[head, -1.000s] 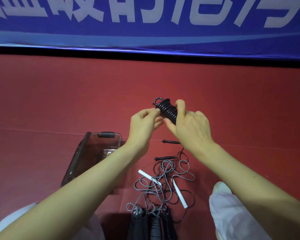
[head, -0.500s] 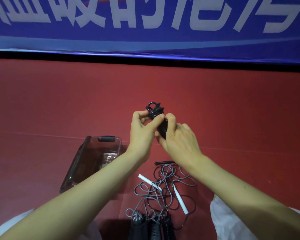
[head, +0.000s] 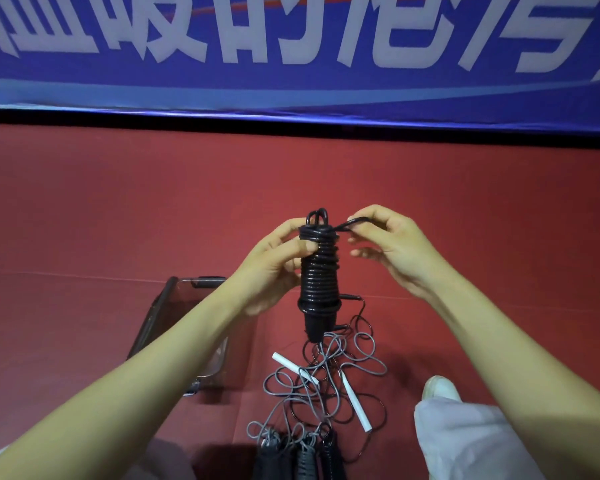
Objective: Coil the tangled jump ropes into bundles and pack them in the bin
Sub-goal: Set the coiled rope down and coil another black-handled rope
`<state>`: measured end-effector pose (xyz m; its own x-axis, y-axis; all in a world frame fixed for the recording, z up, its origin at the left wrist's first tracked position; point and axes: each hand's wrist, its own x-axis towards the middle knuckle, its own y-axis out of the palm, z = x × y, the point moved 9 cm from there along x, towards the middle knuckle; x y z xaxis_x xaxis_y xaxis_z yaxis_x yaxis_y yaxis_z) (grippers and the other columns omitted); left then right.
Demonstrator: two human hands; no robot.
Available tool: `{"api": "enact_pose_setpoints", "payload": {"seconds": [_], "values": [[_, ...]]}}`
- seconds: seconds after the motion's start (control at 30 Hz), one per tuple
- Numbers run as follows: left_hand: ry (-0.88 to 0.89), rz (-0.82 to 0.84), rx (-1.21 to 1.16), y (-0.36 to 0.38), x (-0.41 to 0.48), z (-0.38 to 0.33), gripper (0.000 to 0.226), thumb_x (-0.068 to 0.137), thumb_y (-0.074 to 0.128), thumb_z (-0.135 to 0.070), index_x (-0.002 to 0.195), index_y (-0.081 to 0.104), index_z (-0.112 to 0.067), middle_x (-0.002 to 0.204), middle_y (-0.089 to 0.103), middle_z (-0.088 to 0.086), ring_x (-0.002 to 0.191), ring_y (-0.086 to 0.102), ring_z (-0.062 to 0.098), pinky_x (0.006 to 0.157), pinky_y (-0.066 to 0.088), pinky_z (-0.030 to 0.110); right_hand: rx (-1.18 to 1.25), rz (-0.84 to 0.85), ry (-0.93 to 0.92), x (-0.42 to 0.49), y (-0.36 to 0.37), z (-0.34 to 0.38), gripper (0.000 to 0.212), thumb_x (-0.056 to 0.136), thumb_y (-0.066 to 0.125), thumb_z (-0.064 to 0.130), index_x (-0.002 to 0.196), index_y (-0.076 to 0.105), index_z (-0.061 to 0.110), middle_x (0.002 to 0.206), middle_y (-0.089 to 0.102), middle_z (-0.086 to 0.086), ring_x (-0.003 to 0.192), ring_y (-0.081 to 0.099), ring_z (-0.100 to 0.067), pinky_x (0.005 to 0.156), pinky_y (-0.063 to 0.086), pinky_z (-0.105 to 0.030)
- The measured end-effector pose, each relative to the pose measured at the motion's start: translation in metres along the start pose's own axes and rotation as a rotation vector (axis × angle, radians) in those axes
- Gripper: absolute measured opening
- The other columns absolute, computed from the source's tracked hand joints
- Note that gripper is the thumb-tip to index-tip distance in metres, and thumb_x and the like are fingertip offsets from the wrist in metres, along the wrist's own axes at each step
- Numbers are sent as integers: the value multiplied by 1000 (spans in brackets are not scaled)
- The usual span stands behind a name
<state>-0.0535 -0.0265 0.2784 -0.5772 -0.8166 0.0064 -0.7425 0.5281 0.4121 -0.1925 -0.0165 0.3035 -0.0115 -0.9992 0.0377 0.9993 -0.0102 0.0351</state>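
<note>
My left grip (head: 274,268) is clamping the black rope bundle (head: 321,278) upright above the red floor (head: 118,220); my right grip (head: 392,247) is pinching its loose end (head: 346,225), with the bin (head: 167,301) sitting lower left.

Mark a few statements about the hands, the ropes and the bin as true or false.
1. The left hand grips the black bundle. True.
2. The right hand pinches a strand leading off the bundle's top. True.
3. The black bundle lies inside the bin. False: it is held in the air, to the right of the bin.
4. The tangle on the floor holds red handles. False: white handles lie in it.
</note>
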Motion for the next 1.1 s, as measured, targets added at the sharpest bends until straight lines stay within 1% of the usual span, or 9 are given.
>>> {"api": "enact_pose_setpoints", "payload": {"seconds": [0.07,0.17,0.3,0.4,0.5,0.6,0.73,0.87,1.1], "values": [[-34,8,-30,-1,-1,5,27,76,59,-10,99,69,-19,98,61,15,82,58,25,81,48,38,50,81,8,-3,3,4,10,88,59,2,83,61,10,82,57,-1,77,56,-10,69,54,-21],[-51,24,-91,2,0,8,31,77,52,-12,107,61,-11,105,60,18,83,61,25,84,48,40,271,212,82,-9,13,1,2,82,65,8,83,65,10,94,64,-5,91,61,-15,76,54,-25],[-66,82,-161,9,-2,8,37,77,51,-14,113,58,-9,104,68,11,82,65,22,76,53,33,650,101,159,-7,13,-6,18,80,57,15,66,68,14,102,71,-5,93,65,-15,79,55,-27],[-127,88,-261,9,-1,12,50,64,71,-18,110,61,-2,95,68,12,78,64,21,80,47,36,782,11,238,-6,13,-19,7,81,57,19,76,59,14,91,73,-2,88,69,-14,83,56,-28],[-129,18,-258,3,2,13,38,66,80,-25,96,68,-5,89,66,8,73,63,16,82,45,35,761,7,257,-5,19,-27,7,81,58,20,78,55,14,88,71,-2,91,68,-16,86,55,-30],[-95,-85,-70,-2,1,10,21,77,69,-23,96,64,-15,82,65,5,70,63,14,69,52,29,650,26,149,-5,20,-15,5,82,56,18,80,56,13,90,70,-2,94,64,-16,87,52,-32],[19,-143,28,-4,-1,-1,47,72,68,-11,118,59,-14,89,64,2,77,65,18,67,53,24,494,145,10,-8,29,-1,10,86,53,16,90,62,14,103,68,-1,102,60,-13,89,46,-35],[58,-109,13,1,-4,-9,49,74,65,-6,121,54,-14,95,65,2,76,68,20,71,55,26,483,224,-13,-10,33,5,25,89,51,17,99,73,21,112,68,1,109,58,-12,90,45,-32],[76,53,11,15,-8,-17,37,83,60,-3,116,56,-19,107,69,-5,79,69,21,74,55,28,503,156,-7,-7,24,5,17,65,73,19,81,77,20,87,72,-2,91,66,-16,93,51,-28]]}}
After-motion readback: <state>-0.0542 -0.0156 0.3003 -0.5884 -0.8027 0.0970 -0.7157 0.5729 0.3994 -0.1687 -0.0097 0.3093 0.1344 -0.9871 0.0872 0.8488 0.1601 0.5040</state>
